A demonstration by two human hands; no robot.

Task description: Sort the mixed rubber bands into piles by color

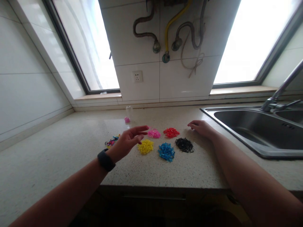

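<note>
The left hand works above the surface, and its reach towards the pink bands is best done lightly. Bands this fine and loose should respond to a shallow pinch with the tips of thumb and forefinger; a deep scoop would probably drag several along. Lifting clear before moving sideways should spare the yellow bands just below the fingers, since the gaps between the heaps are narrow. The wrist, with its black wristband, deserves care too: it hangs close to the mixed-colour bands and could scatter them if it dropped.

The left grip is well parted, fingers stretched forward and thumb apart below them, with nothing visibly held; a single band at the fingertips would be too small to make out. Its fingertips reach the left edge of the pink bands, though whether they touch is unclear. The red bands lie to the right of the pink ones, and the blue bands sit nearer the person.

The right hand is beside the sink, its fingers loosely bent; I cannot tell whether that grip contains anything. The black bands lie nearest it, just apart.
</note>
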